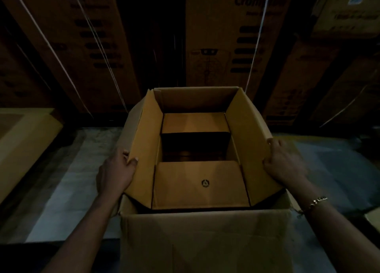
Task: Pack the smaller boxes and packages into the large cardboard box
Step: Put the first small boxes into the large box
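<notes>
A large brown cardboard box (205, 242) stands open in front of me, its near flap hanging toward me. Its left flap (141, 141) and right flap (248, 141) stand raised. My left hand (116, 171) grips the outer edge of the left flap, thumb over the edge. My right hand (284, 162) grips the outer edge of the right flap with curled fingers. Inside, two inner flaps (200, 185) lie partly folded with a dark gap between them. No smaller box or package shows inside.
Tall printed cartons (222, 36) with white straps are stacked as a wall behind the box. A flat cardboard piece (24, 141) lies at the left. The floor (67, 194) is grey and dimly lit. A bracelet (312, 203) is on my right wrist.
</notes>
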